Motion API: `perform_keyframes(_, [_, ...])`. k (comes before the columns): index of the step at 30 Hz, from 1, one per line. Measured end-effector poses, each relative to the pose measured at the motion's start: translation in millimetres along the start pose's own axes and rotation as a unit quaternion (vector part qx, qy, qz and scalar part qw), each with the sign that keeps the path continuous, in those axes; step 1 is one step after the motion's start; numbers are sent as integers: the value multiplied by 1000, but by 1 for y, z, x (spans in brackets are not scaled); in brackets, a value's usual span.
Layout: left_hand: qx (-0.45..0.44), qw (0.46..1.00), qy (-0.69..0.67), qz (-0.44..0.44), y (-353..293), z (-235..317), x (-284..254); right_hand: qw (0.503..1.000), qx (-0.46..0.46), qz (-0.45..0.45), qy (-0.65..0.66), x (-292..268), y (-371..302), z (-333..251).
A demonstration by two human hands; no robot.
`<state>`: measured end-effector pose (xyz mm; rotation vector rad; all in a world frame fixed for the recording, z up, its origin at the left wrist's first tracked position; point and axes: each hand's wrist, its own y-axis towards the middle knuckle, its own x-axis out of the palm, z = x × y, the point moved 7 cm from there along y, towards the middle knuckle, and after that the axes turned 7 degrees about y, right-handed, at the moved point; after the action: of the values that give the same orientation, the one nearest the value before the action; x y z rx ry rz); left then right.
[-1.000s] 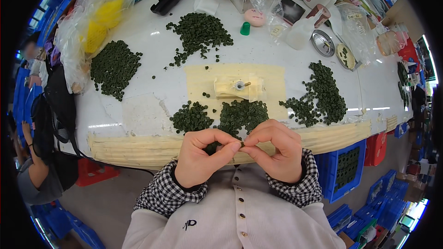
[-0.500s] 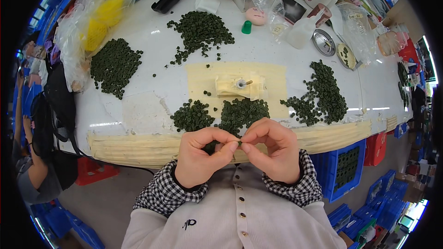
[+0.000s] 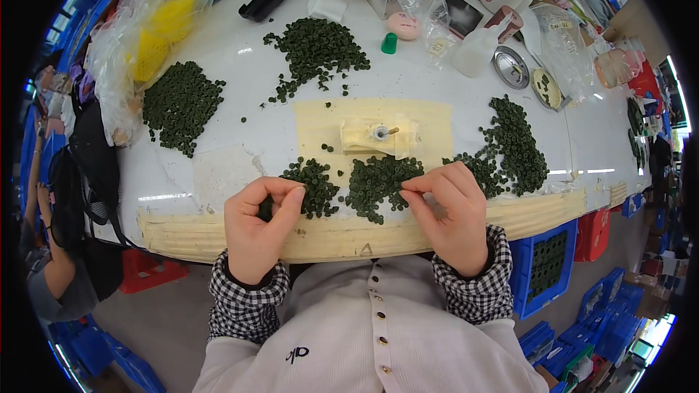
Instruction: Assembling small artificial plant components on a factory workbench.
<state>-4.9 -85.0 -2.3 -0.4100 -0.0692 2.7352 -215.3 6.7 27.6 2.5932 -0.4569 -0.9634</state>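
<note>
Small dark green ring-shaped pieces lie in several heaps on the white table. My left hand [image 3: 261,224] is closed in a pinch at the left edge of the near-left heap [image 3: 314,193]; whatever its fingertips hold is too small to make out. At the right edge of the near-middle heap [image 3: 378,183], the thumb and forefinger of my right hand [image 3: 453,212] are pressed together. Anything between them is hidden. Beyond the two heaps stands a tape-covered block [image 3: 357,135] with a metal pin [image 3: 393,131] sticking out to the right.
More green pieces form heaps at far left [image 3: 182,105], far middle [image 3: 317,51] and right [image 3: 518,149]. A yellow item in a clear bag [image 3: 164,36] lies at the left. A white bottle [image 3: 477,51] and an open round tin [image 3: 546,87] stand back right. Tan tape covers the front edge [image 3: 349,244].
My hands were together at the table's front edge, fingertips meeting over a small green piece. They have parted, left hand to the left, right hand to the right, both slightly farther forward.
</note>
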Motion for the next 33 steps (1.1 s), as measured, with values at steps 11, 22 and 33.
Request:
perform_keyframes(11, [-182,781,-587,-111,-2,-16,12,993,-59,-80,-62,23,2,-12])
perform_keyframes(22, [-231,736,-613,-171,-12,-12,42,984,-80,-108,-114,31,1,-18])
perform_keyframes(33, [-212,786,-556,-168,-14,-7,50,978,-98,-115,-146,36,-1,-15])
